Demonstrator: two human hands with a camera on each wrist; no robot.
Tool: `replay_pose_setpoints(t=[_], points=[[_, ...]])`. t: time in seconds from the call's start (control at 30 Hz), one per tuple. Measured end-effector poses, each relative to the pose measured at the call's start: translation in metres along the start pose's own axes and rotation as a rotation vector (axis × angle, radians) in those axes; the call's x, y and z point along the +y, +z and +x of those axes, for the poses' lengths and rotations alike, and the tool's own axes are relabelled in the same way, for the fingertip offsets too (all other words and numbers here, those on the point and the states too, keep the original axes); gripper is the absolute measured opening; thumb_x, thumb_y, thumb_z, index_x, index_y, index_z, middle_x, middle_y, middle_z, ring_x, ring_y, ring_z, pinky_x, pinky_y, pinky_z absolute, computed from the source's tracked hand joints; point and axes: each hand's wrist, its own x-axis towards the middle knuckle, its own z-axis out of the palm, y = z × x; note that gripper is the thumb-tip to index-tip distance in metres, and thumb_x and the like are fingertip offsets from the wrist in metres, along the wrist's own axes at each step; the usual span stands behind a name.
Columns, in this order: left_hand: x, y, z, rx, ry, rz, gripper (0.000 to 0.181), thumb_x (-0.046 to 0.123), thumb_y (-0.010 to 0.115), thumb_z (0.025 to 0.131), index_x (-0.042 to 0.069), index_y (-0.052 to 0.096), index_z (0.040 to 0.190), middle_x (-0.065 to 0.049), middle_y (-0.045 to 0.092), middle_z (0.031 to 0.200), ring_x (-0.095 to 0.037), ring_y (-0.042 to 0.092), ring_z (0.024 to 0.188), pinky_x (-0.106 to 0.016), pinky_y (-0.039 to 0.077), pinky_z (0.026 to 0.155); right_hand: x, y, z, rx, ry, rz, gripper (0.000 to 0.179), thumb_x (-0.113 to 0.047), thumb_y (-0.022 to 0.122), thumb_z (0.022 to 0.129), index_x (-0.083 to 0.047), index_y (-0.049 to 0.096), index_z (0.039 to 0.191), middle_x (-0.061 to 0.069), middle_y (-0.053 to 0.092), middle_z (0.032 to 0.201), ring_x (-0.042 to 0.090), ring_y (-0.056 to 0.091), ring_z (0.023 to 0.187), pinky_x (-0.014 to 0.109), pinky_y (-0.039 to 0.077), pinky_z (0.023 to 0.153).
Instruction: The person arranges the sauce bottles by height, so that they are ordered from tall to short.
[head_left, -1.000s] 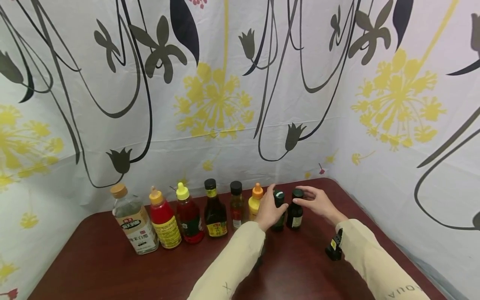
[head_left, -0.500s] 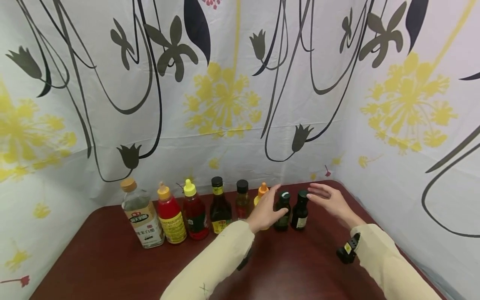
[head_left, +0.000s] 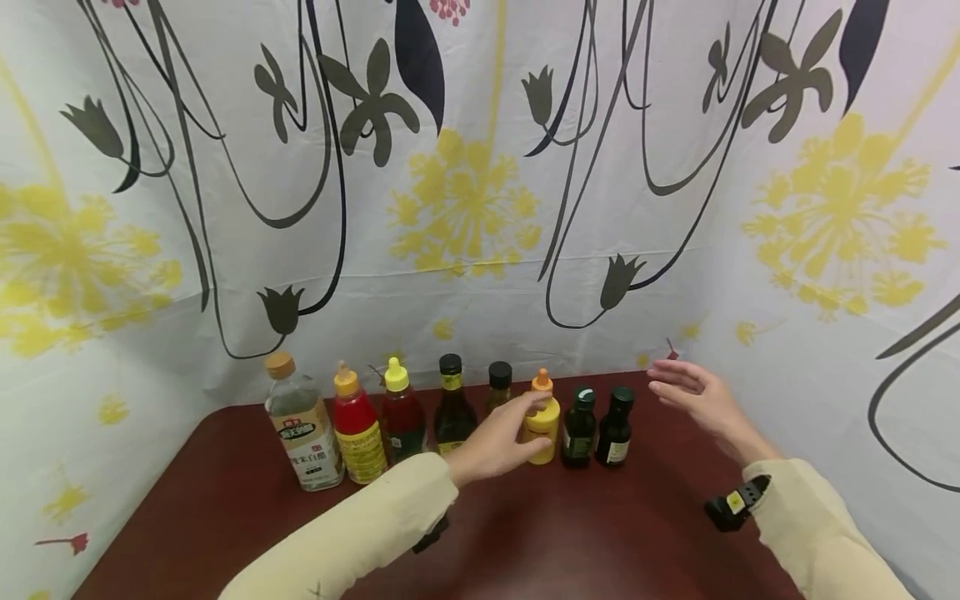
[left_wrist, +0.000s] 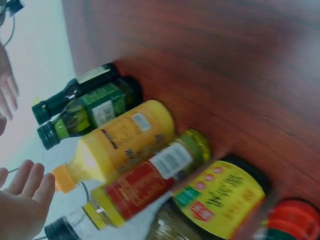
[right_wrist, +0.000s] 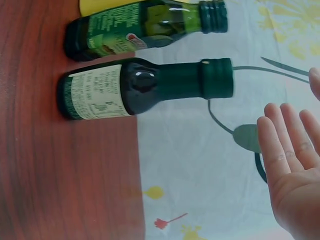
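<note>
A row of bottles stands along the back of the table. My left hand [head_left: 501,435], fingers loosely extended, is beside the yellow squeeze bottle [head_left: 546,429] and partly covers it; in the left wrist view its fingertips lie near the orange cap [left_wrist: 65,178]. Whether they touch, I cannot tell. My right hand [head_left: 705,408] is raised off the row's right end, fingers straight, holding nothing. Nearest to it is a dark bottle with a cream label [right_wrist: 97,92]. Between that and the yellow bottle stands a green bottle [head_left: 579,433]. All three are upright.
Leftward stand a black-capped bottle [head_left: 499,385], a dark sauce bottle [head_left: 453,412], two red squeeze bottles, one yellow-tipped [head_left: 403,417] and one orange-tipped [head_left: 360,437], and a clear bottle [head_left: 307,442]. Patterned cloth [head_left: 465,325] hangs behind the dark red table [head_left: 570,533].
Both hands have drawn away from the green and dark bottles, the left going left to the yellow bottle, the right going right. The head view has shifted slightly.
</note>
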Motion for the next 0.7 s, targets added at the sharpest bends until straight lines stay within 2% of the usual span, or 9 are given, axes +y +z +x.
replay_pose_setpoints(t=[0.13, 0.3, 0.4, 0.53, 0.63, 0.7], points=[[-0.004, -0.005, -0.013, 0.005, 0.011, 0.018, 0.050, 0.025, 0.059, 0.086, 0.015, 0.039, 0.131, 0.000, 0.050, 0.121, -0.013, 0.049, 0.107, -0.026, 0.044, 0.083, -0.005, -0.012, -0.005, 0.025, -0.051, 0.077, 0.028, -0.005, 0.056, 0.086, -0.013, 0.055, 0.114, -0.011, 0.063, 0.100, 0.004, 0.060, 0.089, 0.020, 0.049, 0.073], [-0.014, -0.018, -0.030, 0.023, 0.004, 0.040, 0.045, 0.023, 0.059, 0.086, 0.017, 0.043, 0.128, 0.004, 0.053, 0.113, -0.012, 0.050, 0.104, -0.028, 0.045, 0.083, -0.011, -0.019, -0.010, 0.049, -0.087, 0.031, 0.028, -0.006, 0.055, 0.087, -0.010, 0.056, 0.115, -0.010, 0.063, 0.100, 0.004, 0.060, 0.087, 0.019, 0.049, 0.070], [-0.021, -0.028, -0.044, 0.017, -0.007, 0.074, 0.044, 0.023, 0.059, 0.086, 0.017, 0.044, 0.127, 0.005, 0.054, 0.111, -0.011, 0.051, 0.103, -0.031, 0.044, 0.084, -0.009, -0.018, -0.014, 0.041, -0.090, -0.030, 0.027, -0.007, 0.054, 0.088, -0.007, 0.056, 0.115, -0.011, 0.063, 0.099, 0.004, 0.060, 0.088, 0.019, 0.049, 0.070], [-0.030, -0.042, -0.064, -0.006, -0.008, 0.084, 0.044, 0.024, 0.059, 0.086, 0.015, 0.044, 0.127, 0.003, 0.055, 0.112, -0.015, 0.051, 0.106, -0.038, 0.042, 0.087, -0.004, -0.013, -0.024, 0.045, -0.046, -0.145, 0.029, -0.013, 0.056, 0.088, -0.003, 0.054, 0.115, -0.015, 0.062, 0.097, 0.004, 0.060, 0.087, 0.020, 0.049, 0.071], [-0.038, -0.057, -0.080, 0.024, 0.006, 0.088, 0.043, 0.024, 0.060, 0.085, 0.015, 0.046, 0.126, 0.001, 0.055, 0.113, -0.018, 0.051, 0.106, -0.041, 0.041, 0.089, -0.001, -0.007, -0.030, 0.050, -0.042, -0.267, 0.031, -0.016, 0.060, 0.085, -0.001, 0.056, 0.112, -0.015, 0.063, 0.095, 0.003, 0.060, 0.084, 0.021, 0.050, 0.068], [-0.043, -0.067, -0.091, 0.074, 0.006, 0.100, 0.042, 0.024, 0.061, 0.085, 0.016, 0.048, 0.124, 0.001, 0.055, 0.114, -0.016, 0.050, 0.106, -0.041, 0.041, 0.089, 0.002, -0.003, -0.033, 0.047, -0.082, -0.335, 0.029, -0.015, 0.062, 0.084, 0.000, 0.058, 0.108, -0.009, 0.064, 0.093, 0.004, 0.061, 0.082, 0.021, 0.050, 0.065]])
